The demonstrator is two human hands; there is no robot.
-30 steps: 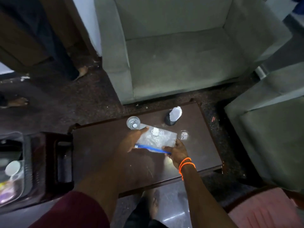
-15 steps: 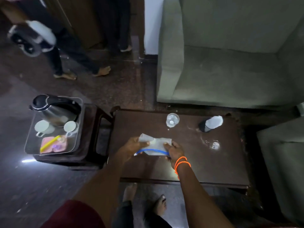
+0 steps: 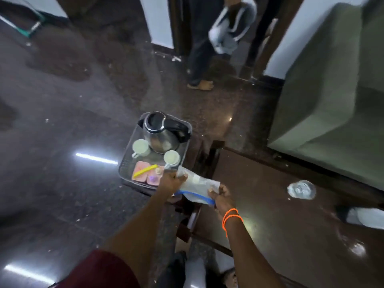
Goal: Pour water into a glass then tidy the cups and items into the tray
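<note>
Both hands hold a clear zip bag (image 3: 196,187) with a blue seal between the side table and the coffee table. My left hand (image 3: 172,179) grips its far corner at the near right edge of the clear tray (image 3: 124,161). My right hand (image 3: 221,196) pinches its near end by the blue strip. The tray carries a steel kettle (image 3: 162,132), two white cups (image 3: 141,147) (image 3: 172,157) and pink packets with a yellow strip (image 3: 145,170). A glass of water (image 3: 301,189) stands on the dark coffee table (image 3: 259,194).
A bottle lying on its side (image 3: 361,217) and spilled drops (image 3: 357,248) are at the table's right. A green armchair (image 3: 332,96) stands behind the table. Another person (image 3: 214,44) stands by the doorway. The tray's small side table (image 3: 193,161) abuts the coffee table.
Both hands have carried the zip bag left, from over the coffee table to the tray's edge. My view has swung left, so the tray is now central.
</note>
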